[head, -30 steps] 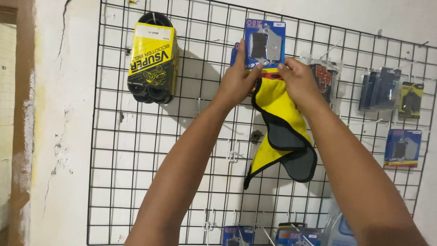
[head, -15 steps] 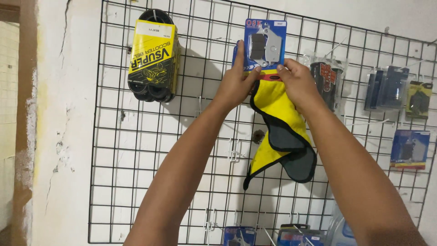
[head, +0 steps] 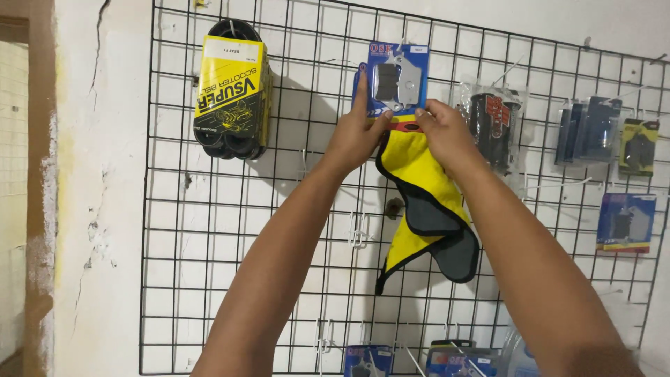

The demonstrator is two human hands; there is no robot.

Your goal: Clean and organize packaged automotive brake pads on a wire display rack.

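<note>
Yellow cloth [head: 419, 188] hangs near the wire rack's [head: 209, 293] top edge, both hands pinching its top: left hand [head: 359, 136], right hand [head: 447, 136]. Blue packet [head: 392, 78] right above could easily get knocked off.

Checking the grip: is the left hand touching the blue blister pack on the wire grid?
Touching. The head view shows the left hand with fingers laid up the left edge of the blue blister pack, no gap between them.
</note>
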